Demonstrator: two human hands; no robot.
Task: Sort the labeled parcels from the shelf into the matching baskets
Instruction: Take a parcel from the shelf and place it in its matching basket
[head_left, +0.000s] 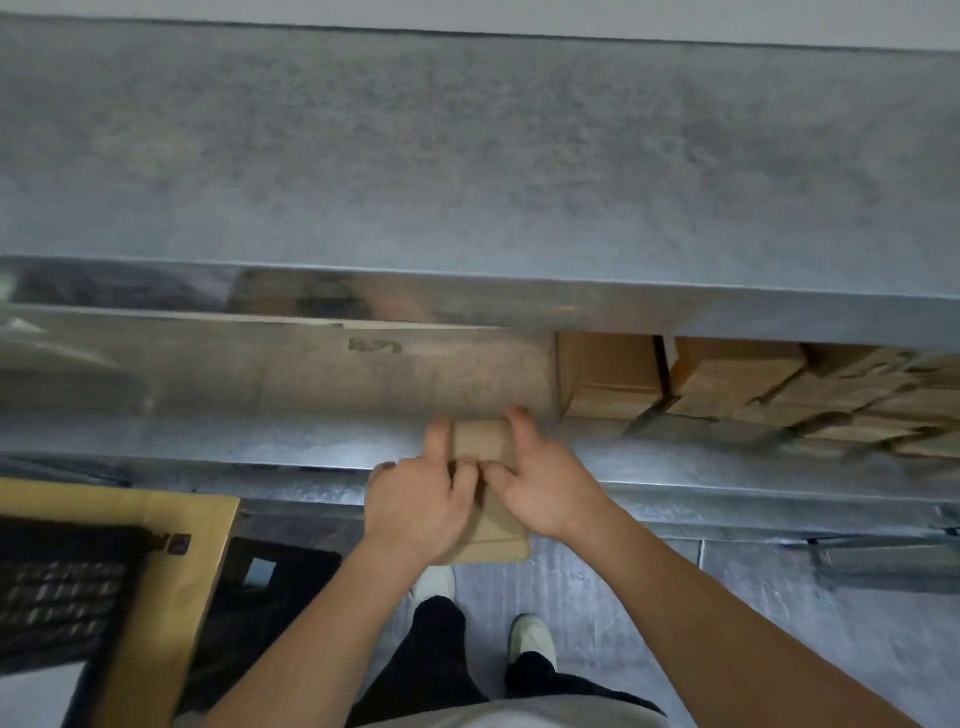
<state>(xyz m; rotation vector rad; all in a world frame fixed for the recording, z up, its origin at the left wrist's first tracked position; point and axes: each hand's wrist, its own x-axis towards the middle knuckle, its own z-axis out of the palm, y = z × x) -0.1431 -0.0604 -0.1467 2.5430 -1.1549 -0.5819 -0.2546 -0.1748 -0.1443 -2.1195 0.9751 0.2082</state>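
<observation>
A small brown cardboard parcel (483, 441) is held at the front edge of the metal shelf (311, 447). My left hand (415, 499) grips its left side, thumb on top. My right hand (545, 483) grips its right side, thumb up along the edge. The parcel's label is not visible. A large flat carton (405, 374) with a dark mark lies on the shelf behind my hands. Several more brown parcels (737, 384) are piled on the shelf to the right.
A second metal shelf board (467, 156) runs above. At lower left a black mesh basket (62, 587) sits in a cardboard box (176, 571), with a dark basket (270, 571) beside it. Below are my feet on the grey floor (727, 623).
</observation>
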